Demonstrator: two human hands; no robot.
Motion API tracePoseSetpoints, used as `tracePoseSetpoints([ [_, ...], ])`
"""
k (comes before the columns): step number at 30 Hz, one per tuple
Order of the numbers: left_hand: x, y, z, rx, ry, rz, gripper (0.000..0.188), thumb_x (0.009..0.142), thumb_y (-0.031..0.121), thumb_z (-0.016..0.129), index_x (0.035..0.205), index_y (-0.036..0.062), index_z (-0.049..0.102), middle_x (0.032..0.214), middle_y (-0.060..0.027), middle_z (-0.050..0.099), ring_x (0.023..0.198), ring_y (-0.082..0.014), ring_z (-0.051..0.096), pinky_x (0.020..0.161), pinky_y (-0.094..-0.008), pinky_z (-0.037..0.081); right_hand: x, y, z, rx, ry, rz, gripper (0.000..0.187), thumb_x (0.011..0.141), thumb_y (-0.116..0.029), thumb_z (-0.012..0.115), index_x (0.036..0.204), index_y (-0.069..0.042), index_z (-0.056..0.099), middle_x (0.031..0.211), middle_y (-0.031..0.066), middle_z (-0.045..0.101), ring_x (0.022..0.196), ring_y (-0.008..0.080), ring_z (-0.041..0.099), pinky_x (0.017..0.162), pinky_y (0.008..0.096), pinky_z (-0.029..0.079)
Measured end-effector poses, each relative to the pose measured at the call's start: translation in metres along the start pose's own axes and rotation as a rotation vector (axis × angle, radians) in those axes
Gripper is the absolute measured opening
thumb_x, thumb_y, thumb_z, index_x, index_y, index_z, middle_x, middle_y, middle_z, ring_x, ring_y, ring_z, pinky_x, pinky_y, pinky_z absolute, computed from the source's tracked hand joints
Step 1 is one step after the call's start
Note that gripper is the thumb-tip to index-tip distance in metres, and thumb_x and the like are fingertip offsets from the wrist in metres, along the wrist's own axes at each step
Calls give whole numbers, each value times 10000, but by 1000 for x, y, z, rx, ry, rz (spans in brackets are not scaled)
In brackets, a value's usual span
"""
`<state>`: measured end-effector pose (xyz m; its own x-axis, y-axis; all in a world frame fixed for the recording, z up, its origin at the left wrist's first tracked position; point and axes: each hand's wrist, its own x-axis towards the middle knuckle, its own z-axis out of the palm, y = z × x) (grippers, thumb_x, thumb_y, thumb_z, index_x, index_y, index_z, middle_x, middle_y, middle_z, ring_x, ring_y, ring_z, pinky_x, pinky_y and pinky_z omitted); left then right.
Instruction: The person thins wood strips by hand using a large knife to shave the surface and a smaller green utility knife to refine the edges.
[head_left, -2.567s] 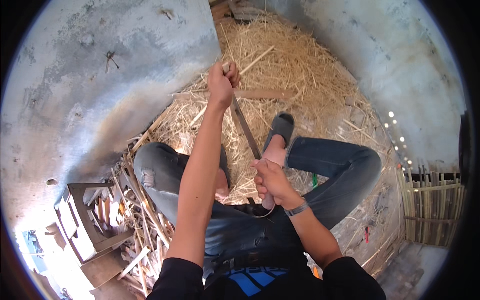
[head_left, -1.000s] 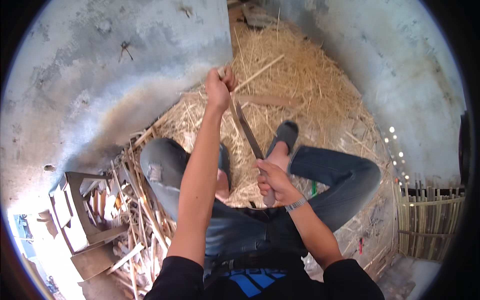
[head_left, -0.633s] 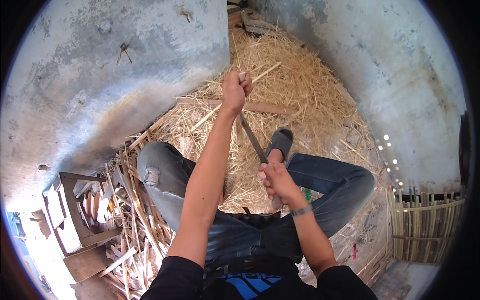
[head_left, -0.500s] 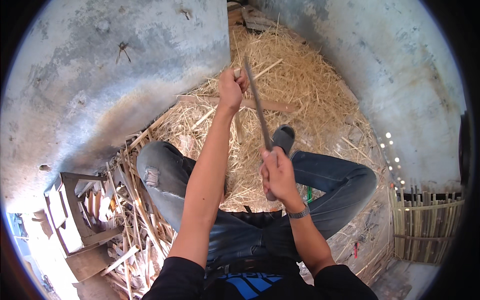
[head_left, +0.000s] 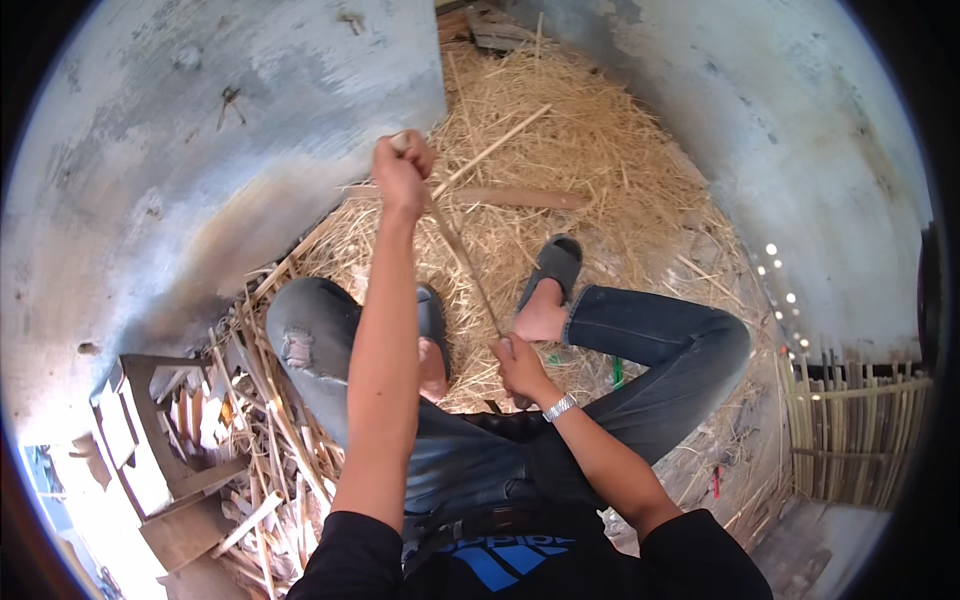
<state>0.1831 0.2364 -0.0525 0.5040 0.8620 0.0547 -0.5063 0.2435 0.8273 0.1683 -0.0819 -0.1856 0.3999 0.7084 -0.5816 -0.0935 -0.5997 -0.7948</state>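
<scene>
My left hand (head_left: pixel 403 168) is raised over the straw, closed round a pale wooden stick (head_left: pixel 401 141) whose end shows above the fist. The rest of that stick is hidden by my hand and forearm. In my right hand (head_left: pixel 522 368), low in front of my lap, is the handle of a long-bladed knife (head_left: pixel 468 268). Its blade slants up and to the left, toward my left hand, and is a little blurred. Whether the blade touches the stick I cannot tell.
Straw and shavings (head_left: pixel 600 180) cover the ground, with a flat board (head_left: pixel 520 198) and a loose stick (head_left: pixel 495 150) on top. Split wood (head_left: pixel 265 430) and a wooden frame (head_left: pixel 165 470) lie at left. Grey walls (head_left: pixel 300 90) rise either side; a slatted bamboo screen (head_left: pixel 855 440) stands right.
My left hand has moved left with the stick. My right hand has come down and left, and the knife blade has swung from nearly upright to a leftward slant, lower than before.
</scene>
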Motion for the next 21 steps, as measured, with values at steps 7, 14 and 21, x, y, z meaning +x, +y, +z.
tracePoseSetpoints([
  [7,-4,5,-12,-52,-147,-36,384,946,294,290,590,150,277,536,17,216,499,-126,158,474,-323,140,-2,-14,-73,1246,-644,446,412,1048,-473,454,1173,-99,572,619,-41,400,404,61,352,380,219,333],
  [14,-5,-3,0,-10,-153,-3,364,922,275,303,586,140,268,526,3,228,490,-129,177,472,-317,145,-44,-128,-23,351,1,-206,255,1043,-310,551,1104,-62,555,618,-16,490,445,64,473,395,242,379],
  [21,-5,13,-26,37,-43,51,374,942,288,283,596,151,246,544,23,194,507,-123,137,476,-322,120,-9,-108,22,180,297,-508,312,1040,-281,543,1105,22,575,677,87,587,559,157,574,535,322,471],
])
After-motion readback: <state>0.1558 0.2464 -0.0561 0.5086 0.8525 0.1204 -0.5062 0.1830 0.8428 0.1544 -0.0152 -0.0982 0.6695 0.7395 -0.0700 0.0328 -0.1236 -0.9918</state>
